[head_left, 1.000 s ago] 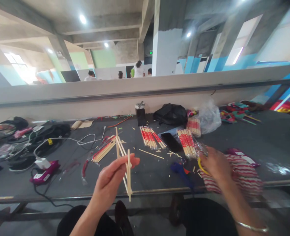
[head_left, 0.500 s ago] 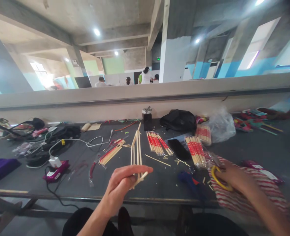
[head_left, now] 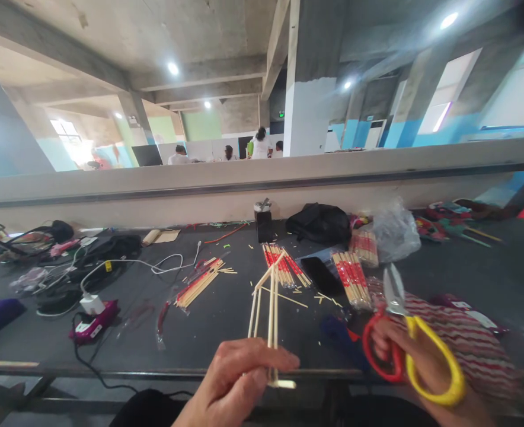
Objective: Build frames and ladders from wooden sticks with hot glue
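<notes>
My left hand point(head_left: 248, 376) is closed around a small frame of joined wooden sticks point(head_left: 273, 308), held upright over the table's front edge. One short stick end pokes out below its fingers. In my right hand point(head_left: 389, 341) is a pair of scissors point(head_left: 395, 290) with one red and one yellow handle loop, blades pointing up and slightly parted. Behind the scissors lies a striped red and white cloth point(head_left: 462, 338). Beyond the frame are bundles of chopsticks in red wrapping point(head_left: 284, 264), and another wrapped bundle point(head_left: 351, 279) sits nearer my right hand.
Loose sticks point(head_left: 200, 284) lie left of centre. A black phone point(head_left: 319, 273), a dark blue tool-like object point(head_left: 339, 338), a clear plastic bag point(head_left: 395, 228) and a black bag point(head_left: 319, 222) are on the right. A purple power strip point(head_left: 95, 320) with cables is at left.
My right hand has lifted the scissors off the striped cloth and brought them left, blades up. The stick frame in my left hand has moved right and lower, toward me.
</notes>
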Demonstrator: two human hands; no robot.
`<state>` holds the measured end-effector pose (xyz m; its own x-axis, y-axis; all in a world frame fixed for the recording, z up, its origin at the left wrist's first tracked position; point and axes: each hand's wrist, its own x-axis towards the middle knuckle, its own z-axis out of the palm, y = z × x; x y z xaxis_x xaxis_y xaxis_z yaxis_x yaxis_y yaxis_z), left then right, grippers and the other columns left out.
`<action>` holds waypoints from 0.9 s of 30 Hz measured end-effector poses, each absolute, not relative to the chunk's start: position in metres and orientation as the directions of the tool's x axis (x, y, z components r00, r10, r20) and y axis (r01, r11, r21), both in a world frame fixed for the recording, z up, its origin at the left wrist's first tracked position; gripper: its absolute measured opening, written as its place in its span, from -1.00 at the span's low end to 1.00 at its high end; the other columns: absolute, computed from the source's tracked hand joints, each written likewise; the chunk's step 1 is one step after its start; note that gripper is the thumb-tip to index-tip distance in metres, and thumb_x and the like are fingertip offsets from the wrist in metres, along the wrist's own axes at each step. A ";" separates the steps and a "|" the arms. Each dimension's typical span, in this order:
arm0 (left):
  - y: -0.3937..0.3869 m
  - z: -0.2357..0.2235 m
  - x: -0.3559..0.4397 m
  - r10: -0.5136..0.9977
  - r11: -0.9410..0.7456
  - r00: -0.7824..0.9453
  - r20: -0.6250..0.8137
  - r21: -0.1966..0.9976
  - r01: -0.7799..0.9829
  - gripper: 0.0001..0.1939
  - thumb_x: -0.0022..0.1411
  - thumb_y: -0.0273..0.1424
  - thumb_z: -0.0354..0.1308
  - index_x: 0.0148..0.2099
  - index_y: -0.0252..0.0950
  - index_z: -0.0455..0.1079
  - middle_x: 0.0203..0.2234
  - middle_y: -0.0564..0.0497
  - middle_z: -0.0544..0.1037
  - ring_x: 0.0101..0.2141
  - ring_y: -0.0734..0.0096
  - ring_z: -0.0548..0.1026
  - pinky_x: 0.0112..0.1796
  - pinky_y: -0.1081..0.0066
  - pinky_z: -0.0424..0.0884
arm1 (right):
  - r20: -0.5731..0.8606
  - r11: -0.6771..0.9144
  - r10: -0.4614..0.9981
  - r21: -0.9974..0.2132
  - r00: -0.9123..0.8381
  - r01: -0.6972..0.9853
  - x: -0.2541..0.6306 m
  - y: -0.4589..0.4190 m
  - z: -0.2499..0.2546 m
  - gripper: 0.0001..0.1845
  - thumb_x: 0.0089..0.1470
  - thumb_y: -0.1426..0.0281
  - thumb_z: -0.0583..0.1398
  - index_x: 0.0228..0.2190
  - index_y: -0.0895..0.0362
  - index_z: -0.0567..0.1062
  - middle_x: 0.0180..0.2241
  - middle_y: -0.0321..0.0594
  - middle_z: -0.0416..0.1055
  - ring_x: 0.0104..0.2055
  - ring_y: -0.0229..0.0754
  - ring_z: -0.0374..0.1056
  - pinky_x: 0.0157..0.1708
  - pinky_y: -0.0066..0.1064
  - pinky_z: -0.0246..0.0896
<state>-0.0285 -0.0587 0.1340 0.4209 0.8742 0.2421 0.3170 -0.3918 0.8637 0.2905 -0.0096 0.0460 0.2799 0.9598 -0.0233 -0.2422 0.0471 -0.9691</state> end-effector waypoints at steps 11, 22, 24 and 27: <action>-0.058 0.128 0.003 0.592 -0.635 0.706 0.390 0.764 0.110 -0.66 0.33 -0.39 -0.09 0.06 -0.24 0.39 -0.29 -0.10 0.56 -0.26 0.40 0.50 -0.19 0.46 0.40 | -0.105 -0.141 0.990 -0.818 -0.097 -0.557 0.175 -0.030 0.087 -0.62 -0.10 0.33 0.35 -0.21 0.09 0.40 -0.41 -0.31 0.40 -0.54 -0.40 0.22 -0.58 -0.54 0.17; -0.068 0.103 0.005 0.911 -0.102 0.388 0.139 0.988 -0.113 -0.62 0.20 -0.24 0.14 0.06 -0.17 0.40 -0.24 -0.11 0.55 -0.21 0.24 0.51 -0.12 0.32 0.39 | -0.058 -0.085 0.996 -0.894 -0.075 -0.440 0.169 -0.032 0.090 -0.43 -0.16 0.27 0.36 -0.08 0.04 0.38 -0.39 -0.28 0.43 -0.44 -0.22 0.35 -0.48 -0.40 0.30; -0.063 0.103 0.010 0.918 0.073 0.392 0.056 0.949 -0.306 -0.50 0.17 -0.23 0.18 0.15 -0.19 0.27 -0.29 -0.10 0.54 -0.29 0.27 0.52 -0.21 0.29 0.43 | -0.038 -0.071 0.994 -0.932 -0.101 -0.356 0.169 -0.030 0.089 -0.41 -0.14 0.25 0.35 -0.04 0.06 0.36 -0.41 -0.28 0.43 -0.48 -0.21 0.33 -0.51 -0.39 0.28; -0.052 0.105 0.016 0.927 0.207 0.374 -0.041 0.885 -0.417 -0.41 0.10 -0.29 0.26 0.16 -0.26 0.19 -0.42 -0.03 0.51 -0.39 0.33 0.50 -0.30 0.30 0.45 | 0.005 -0.031 0.990 -0.965 -0.138 -0.262 0.167 -0.029 0.088 -0.36 -0.10 0.23 0.33 0.02 0.04 0.29 -0.39 -0.28 0.43 -0.47 -0.21 0.34 -0.51 -0.38 0.28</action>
<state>0.0163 -0.0521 0.1052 0.3737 0.9266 -0.0409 -0.4170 0.2072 0.8849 0.1672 -0.0285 0.0884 -0.1377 0.9905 0.0053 -0.2622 -0.0313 -0.9645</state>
